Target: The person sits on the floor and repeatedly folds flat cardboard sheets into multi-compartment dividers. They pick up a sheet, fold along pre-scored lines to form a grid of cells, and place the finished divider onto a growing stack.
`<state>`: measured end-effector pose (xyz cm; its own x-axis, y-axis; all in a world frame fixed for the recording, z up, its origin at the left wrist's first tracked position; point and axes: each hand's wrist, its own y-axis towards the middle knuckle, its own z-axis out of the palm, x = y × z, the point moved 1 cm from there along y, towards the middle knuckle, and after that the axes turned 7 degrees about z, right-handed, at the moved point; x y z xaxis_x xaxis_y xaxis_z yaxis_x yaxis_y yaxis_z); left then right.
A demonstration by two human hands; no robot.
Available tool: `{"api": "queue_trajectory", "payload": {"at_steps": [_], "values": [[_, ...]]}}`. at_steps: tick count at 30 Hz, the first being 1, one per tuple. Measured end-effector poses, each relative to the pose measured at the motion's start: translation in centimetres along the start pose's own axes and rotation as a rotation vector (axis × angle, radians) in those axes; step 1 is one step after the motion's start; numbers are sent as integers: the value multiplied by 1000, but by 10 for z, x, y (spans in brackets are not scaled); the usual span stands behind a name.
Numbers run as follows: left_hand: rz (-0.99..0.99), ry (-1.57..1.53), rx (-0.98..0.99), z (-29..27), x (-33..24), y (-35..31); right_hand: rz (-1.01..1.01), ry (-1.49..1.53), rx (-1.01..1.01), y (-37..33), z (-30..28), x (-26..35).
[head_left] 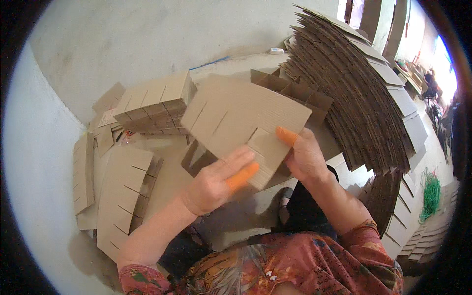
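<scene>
I hold a flat brown cardboard divider sheet [236, 108] with slots cut into it, tilted in front of me. My right hand [307, 155] is closed on its right edge, an orange-covered thumb on the top face. My left hand [219, 179] is at the near edge, closed, with fingers pressed on the sheet and an orange cover on one digit. What its other fingers do beneath is hidden. Behind and under the sheet, partly covered by it, is an assembled cardboard divider grid [295, 91] with open cells.
Slotted cardboard pieces lie left: a block of stacked dividers [152, 96], a larger slotted piece [120, 196] and a narrow one [83, 172]. A tall curved stack of cardboard sheets [359, 88] rises at right. Green twine [430, 194] lies beyond it. A wall [147, 39] bounds the far side.
</scene>
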<state>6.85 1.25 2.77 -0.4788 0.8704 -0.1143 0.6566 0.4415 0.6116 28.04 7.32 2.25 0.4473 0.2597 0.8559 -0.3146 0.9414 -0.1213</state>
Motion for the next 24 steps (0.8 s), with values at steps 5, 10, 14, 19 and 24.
{"api": "queue_trajectory", "payload": {"at_steps": [5,10,14,19,24], "values": [[-490,81,-428,-25,37,-20,-361,-350,-17,-30,-6,15],[-902,-440,-587,-39,117,-66,-528,-892,9,-48,-16,-4],[-904,-533,-542,-19,125,-83,-376,-893,36,-54,-14,-14],[-1061,-511,-454,32,165,-167,-153,-861,30,-34,-50,-80],[-1071,-299,-409,41,123,-149,-234,-935,-23,-43,-53,-73]]}}
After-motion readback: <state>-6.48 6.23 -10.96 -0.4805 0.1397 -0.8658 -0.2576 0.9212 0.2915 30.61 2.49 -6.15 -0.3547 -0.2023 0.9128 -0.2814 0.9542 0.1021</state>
